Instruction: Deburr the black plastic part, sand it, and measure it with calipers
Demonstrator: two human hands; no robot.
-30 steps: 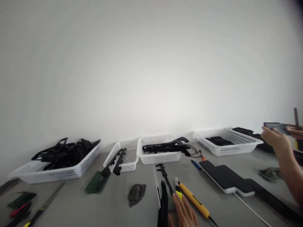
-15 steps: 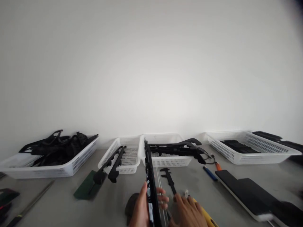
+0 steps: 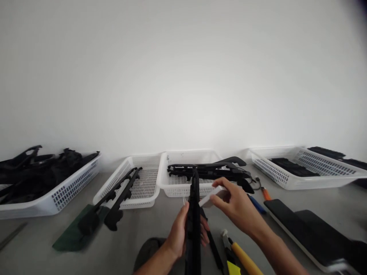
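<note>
A long black plastic strip (image 3: pixel 194 225) stands nearly upright in front of me, its far end rising before the middle basket. My left hand (image 3: pixel 178 233) is closed around it, thumb on the near left side and fingertips showing on the right. Between the thumb and fingers of my right hand (image 3: pixel 239 208) is a small white block (image 3: pixel 212 196), held close to the strip's right side; I cannot tell whether they touch. Below lie a dark caliper (image 3: pixel 213 244), partly hidden by the strip and left hand, and a tool with a yellow handle (image 3: pixel 245 259).
White baskets stand along the wall: one with black parts at left (image 3: pixel 77 187), a narrow one (image 3: pixel 140 204) with two black strips, a middle one (image 3: pixel 172 187) and a right one (image 3: pixel 272 177). A green sheet (image 3: pixel 71 233) and dark flat slabs (image 3: pixel 298 229) lie on the table.
My right hand has risen from the table beside the caliper and now holds the white block near the strip. The camera view has shifted, so the left baskets sit further left.
</note>
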